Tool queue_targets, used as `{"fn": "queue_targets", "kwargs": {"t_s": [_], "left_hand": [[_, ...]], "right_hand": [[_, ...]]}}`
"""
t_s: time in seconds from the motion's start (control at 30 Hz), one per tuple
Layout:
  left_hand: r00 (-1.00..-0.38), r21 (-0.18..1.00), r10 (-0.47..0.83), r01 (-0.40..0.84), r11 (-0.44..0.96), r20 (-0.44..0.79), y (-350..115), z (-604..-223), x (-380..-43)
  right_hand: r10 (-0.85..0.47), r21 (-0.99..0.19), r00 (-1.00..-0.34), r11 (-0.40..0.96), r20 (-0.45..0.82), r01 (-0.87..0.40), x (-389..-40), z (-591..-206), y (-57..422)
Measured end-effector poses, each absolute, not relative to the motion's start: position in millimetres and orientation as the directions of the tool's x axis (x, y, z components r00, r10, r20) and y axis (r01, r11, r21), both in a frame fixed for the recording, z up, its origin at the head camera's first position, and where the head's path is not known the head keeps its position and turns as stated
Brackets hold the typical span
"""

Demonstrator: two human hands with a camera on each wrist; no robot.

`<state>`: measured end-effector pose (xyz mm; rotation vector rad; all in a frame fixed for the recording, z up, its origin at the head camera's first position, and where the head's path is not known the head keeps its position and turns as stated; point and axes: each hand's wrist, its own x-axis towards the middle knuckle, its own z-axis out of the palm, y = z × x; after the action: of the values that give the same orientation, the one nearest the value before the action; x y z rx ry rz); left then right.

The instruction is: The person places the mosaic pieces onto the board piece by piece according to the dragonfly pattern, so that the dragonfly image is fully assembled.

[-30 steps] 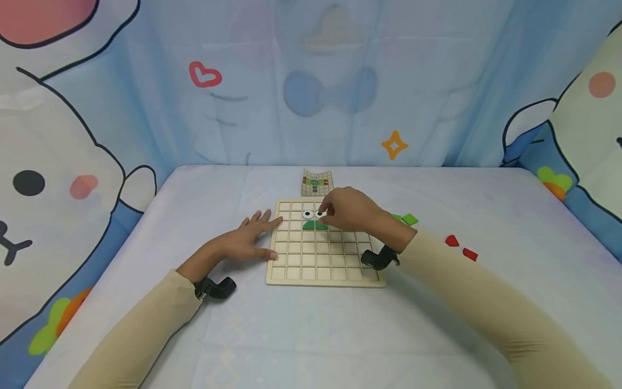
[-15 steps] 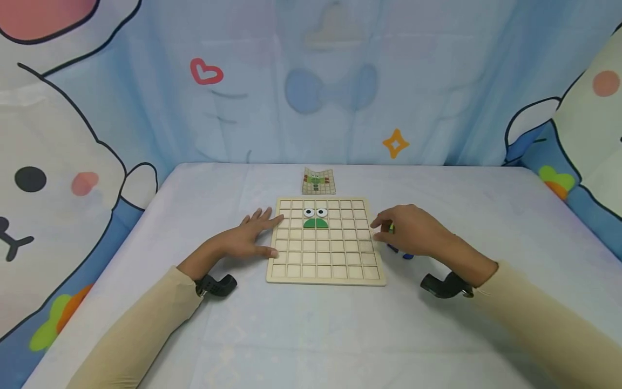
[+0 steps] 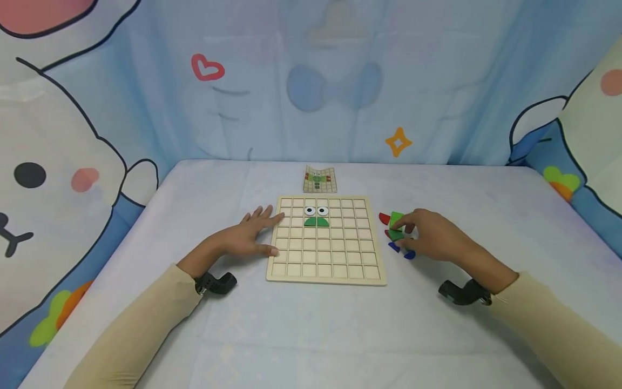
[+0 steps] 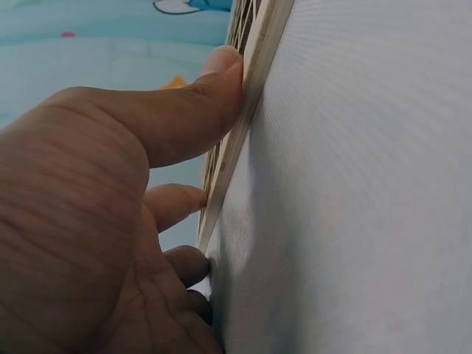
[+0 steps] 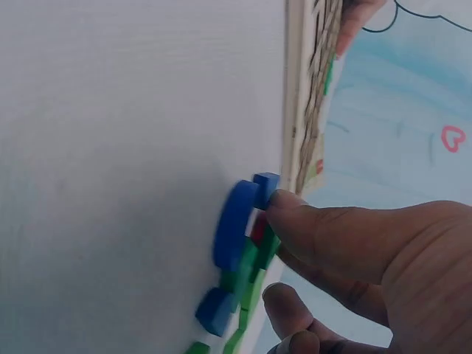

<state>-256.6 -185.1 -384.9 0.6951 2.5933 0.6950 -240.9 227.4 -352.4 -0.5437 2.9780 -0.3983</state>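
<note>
My left hand (image 3: 245, 237) lies along the left edge of a square wooden grid board (image 3: 325, 274), its thumb and index fingertip on the rim. Two round eye tiles (image 3: 310, 211) sit side by side in the board's upper part, with two dark green quarter-round tiles (image 3: 323, 222) directly below. Beyond the board's right edge, my right hand (image 3: 432, 236) is over a small group of loose tiles, thumb and index finger apart. A light green tile (image 3: 397, 216) and a dark green tile (image 3: 396, 235) lie at its fingertips. Blue tiles (image 5: 236, 225) show beside the thumb in the right wrist view.
A small pattern card (image 3: 319, 180) with a coloured figure on a grid stands behind the board. Red tiles (image 3: 384, 218) lie left of the right hand's fingers. A white cloth (image 3: 311, 329) covers the table, and a printed blue curtain (image 3: 335, 119) hangs behind.
My right hand has left the right-hand eye tile on the board and moved right to the loose tiles, uncovering the board's right half. The left hand stays put.
</note>
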Motion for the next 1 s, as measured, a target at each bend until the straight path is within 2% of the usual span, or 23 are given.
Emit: {"fn": "queue_targets", "kwargs": {"t_s": [0.2,0.6,0.8,1.0], "left_hand": [[-0.811,0.552,0.544,0.357,0.754,-0.218,-184,-384,-256],[-0.812,0.552,0.544,0.36,0.752,-0.212,-185,-384,-256],[-0.81,0.554,0.547,0.362,0.75,-0.211,-185,-384,-256],[-0.81,0.549,0.546,0.363,0.753,-0.213,-185,-384,-256]], "right_hand": [[-0.383,-0.279,-0.923,0.89,-0.026,-0.362,-245,-358,226],[-0.354,-0.305,-0.935,0.893,-0.016,-0.332,-245,-358,220],[-0.322,-0.314,-0.946,0.903,-0.041,-0.294,-242,-358,219],[-0.368,-0.315,-0.927,0.89,-0.073,-0.329,-243,-349,222]]}}
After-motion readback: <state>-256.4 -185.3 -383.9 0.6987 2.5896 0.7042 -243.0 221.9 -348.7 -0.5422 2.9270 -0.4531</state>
